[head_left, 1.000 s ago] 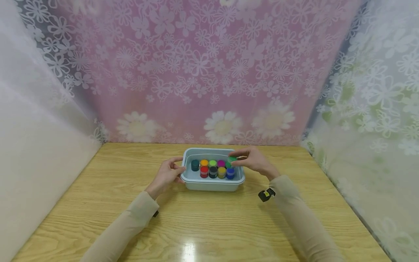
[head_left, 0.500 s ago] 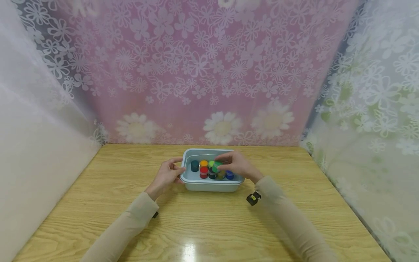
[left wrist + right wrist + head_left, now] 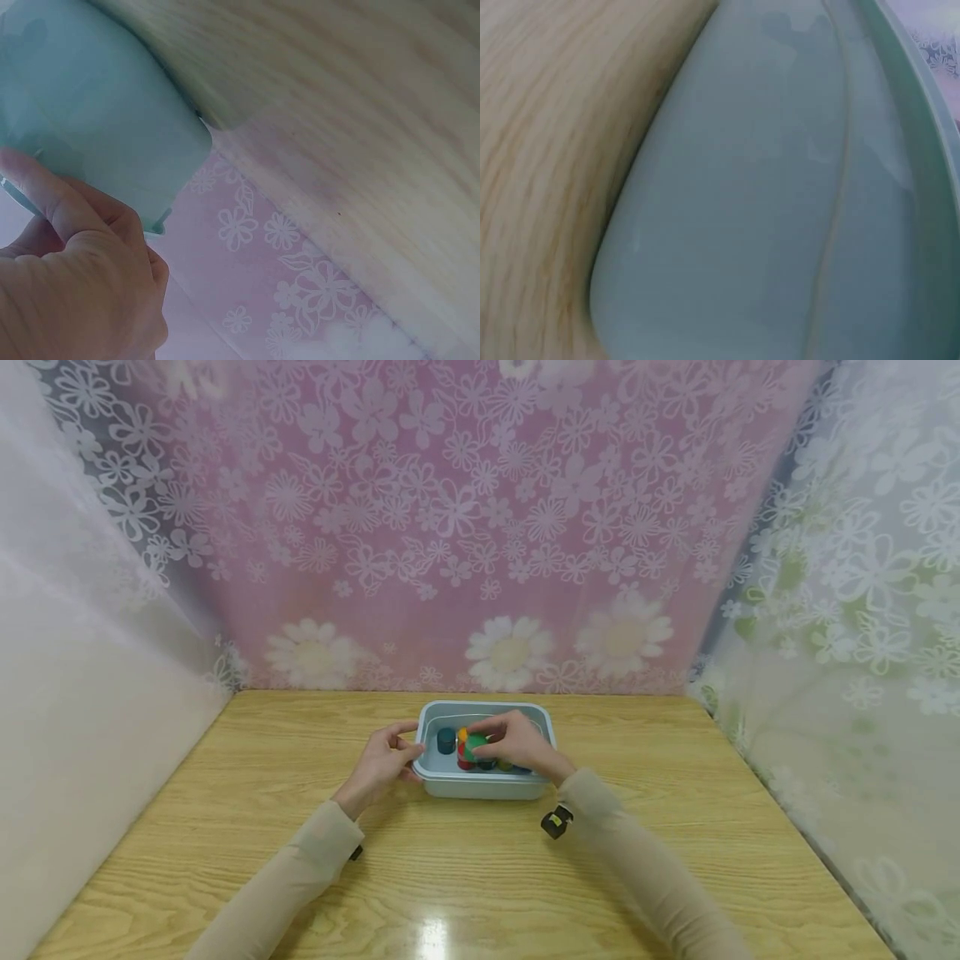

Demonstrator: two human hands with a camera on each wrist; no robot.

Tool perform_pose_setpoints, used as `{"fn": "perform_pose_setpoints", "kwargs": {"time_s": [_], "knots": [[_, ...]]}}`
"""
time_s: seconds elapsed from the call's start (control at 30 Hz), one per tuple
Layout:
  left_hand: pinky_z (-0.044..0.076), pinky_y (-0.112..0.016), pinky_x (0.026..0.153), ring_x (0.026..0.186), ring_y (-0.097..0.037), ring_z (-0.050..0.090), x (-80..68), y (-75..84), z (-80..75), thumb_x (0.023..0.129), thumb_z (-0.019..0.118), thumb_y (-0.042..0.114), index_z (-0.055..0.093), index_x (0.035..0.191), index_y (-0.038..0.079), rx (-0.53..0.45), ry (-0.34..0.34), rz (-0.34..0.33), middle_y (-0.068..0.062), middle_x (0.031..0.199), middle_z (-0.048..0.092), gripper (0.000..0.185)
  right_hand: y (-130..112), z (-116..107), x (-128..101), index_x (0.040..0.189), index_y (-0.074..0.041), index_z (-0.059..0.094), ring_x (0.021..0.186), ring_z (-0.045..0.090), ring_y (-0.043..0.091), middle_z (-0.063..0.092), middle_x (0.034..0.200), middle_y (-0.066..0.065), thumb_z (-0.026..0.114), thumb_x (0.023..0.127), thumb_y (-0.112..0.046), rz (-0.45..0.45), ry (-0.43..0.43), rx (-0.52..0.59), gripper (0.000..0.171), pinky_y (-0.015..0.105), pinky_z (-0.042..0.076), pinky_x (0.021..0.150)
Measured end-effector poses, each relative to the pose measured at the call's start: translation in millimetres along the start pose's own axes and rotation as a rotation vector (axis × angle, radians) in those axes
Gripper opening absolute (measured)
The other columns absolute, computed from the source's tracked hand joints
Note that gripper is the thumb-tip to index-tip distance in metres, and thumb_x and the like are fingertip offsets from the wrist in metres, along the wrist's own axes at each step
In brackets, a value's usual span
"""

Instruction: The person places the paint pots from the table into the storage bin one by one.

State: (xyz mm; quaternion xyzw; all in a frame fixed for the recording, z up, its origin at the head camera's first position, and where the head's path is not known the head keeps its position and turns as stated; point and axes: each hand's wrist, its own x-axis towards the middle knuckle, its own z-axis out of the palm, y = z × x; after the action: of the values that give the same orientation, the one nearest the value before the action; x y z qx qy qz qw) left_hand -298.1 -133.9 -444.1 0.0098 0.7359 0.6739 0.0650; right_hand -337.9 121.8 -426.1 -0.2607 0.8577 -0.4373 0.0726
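A light blue plastic basin (image 3: 487, 788) holds several small paint pots. My left hand (image 3: 377, 764) grips the basin's left rim; in the left wrist view that hand (image 3: 90, 262) has its thumb over the edge. Above the pots, my right hand (image 3: 522, 745) pinches a green paint pot (image 3: 476, 745) between thumb and fingers. Just under it are a red pot (image 3: 464, 762) and an orange pot (image 3: 462, 733). A dark teal pot (image 3: 446, 741) stands apart at the left. The right hand covers most of the other pots. The right wrist view has only the basin's outer wall (image 3: 727, 187) and no hand.
The basin stands on a wood-grain table (image 3: 450, 860) toward its back edge. Behind hangs a pink flowered curtain (image 3: 465, 568). Pale sheets (image 3: 855, 693) hang along both sides.
My right hand has moved left across the basin with the green pot, from the right end to over the red pot. The left hand and the basin stay where they were.
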Motion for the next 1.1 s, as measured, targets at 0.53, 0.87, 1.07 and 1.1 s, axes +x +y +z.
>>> {"fn": "perform_pose_setpoints", "kwargs": {"time_s": [0.53,0.87,1.07,1.1], "knots": [[0.063,-0.045,0.067,0.063,-0.017,0.062,-1.0,-1.6,-0.6,0.095,0.064,0.005,0.046,0.144,0.004,-0.013,-0.016,0.008,-0.011,0.092,0.051,0.052,-11.6,27.8,23.2,0.122,-0.009,0.07,0.112,0.065,0.026,0.067,0.126,0.005,0.078,0.084,-0.013,-0.002,-0.009,-0.021,0.039,0.038,0.058,0.092],[0.061,-0.054,0.073,0.065,-0.018,0.064,-1.9,0.3,1.3,0.095,0.062,0.005,0.045,0.144,0.004,0.008,-0.002,0.002,-0.011,0.092,0.054,0.052,-16.8,38.8,32.3,0.119,-0.008,0.071,0.107,0.067,0.026,0.071,0.118,0.008,0.079,0.083,-0.011,-0.027,-0.02,-0.085,0.037,0.038,0.058,0.091],[0.062,-0.049,0.07,0.066,-0.018,0.065,-1.9,1.0,1.0,0.096,0.062,0.005,0.047,0.144,0.007,0.006,0.003,-0.006,-0.011,0.093,0.052,0.05,-16.9,41.9,37.0,0.119,-0.01,0.072,0.108,0.067,0.027,0.071,0.118,0.007,0.078,0.084,-0.01,-0.019,-0.057,-0.107,0.035,0.039,0.056,0.094],[0.062,-0.048,0.069,0.066,-0.018,0.065,-1.1,-0.2,0.4,0.096,0.062,0.006,0.047,0.144,0.007,0.004,0.004,-0.003,-0.011,0.093,0.052,0.05,-17.0,42.5,38.0,0.119,-0.01,0.072,0.108,0.066,0.027,0.071,0.118,0.007,0.078,0.084,-0.009,-0.016,-0.063,-0.113,0.035,0.04,0.056,0.095]]}}
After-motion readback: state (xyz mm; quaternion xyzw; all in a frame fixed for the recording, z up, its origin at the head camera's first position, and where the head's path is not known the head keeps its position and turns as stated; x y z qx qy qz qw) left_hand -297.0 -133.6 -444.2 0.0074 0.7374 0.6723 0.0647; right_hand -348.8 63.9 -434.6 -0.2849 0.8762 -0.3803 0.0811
